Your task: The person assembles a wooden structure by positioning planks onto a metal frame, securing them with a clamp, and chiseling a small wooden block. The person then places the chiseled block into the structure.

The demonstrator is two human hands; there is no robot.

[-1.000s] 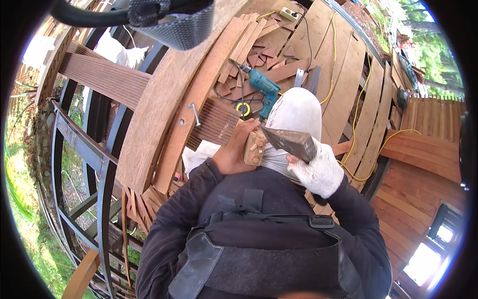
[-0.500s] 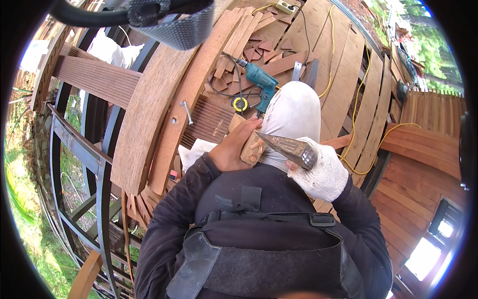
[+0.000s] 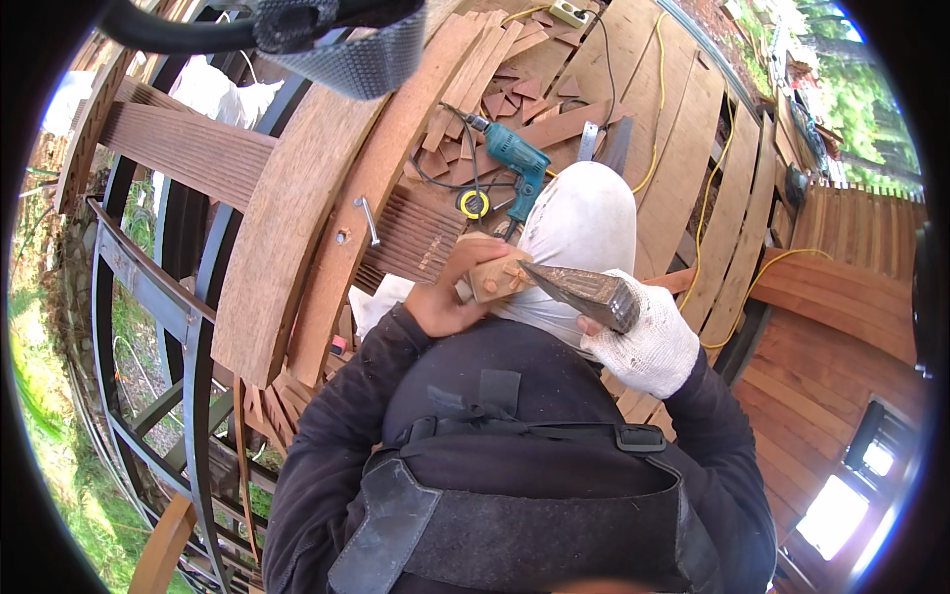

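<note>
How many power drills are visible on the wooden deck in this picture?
1. The teal power drill lies on the deck boards above the person's knee, beside a yellow tape measure. Others may be hidden behind the person's body.

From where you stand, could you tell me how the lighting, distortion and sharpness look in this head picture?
Head view: soft daylight, no hard shadows. The fisheye bends the curved wooden boards and the black metal railing toward the rim. The window at lower right is blown out. The left hand with its wood block, and the gloved right hand with the metal tool, are sharp; the dark strap overhead is blurred.
</note>
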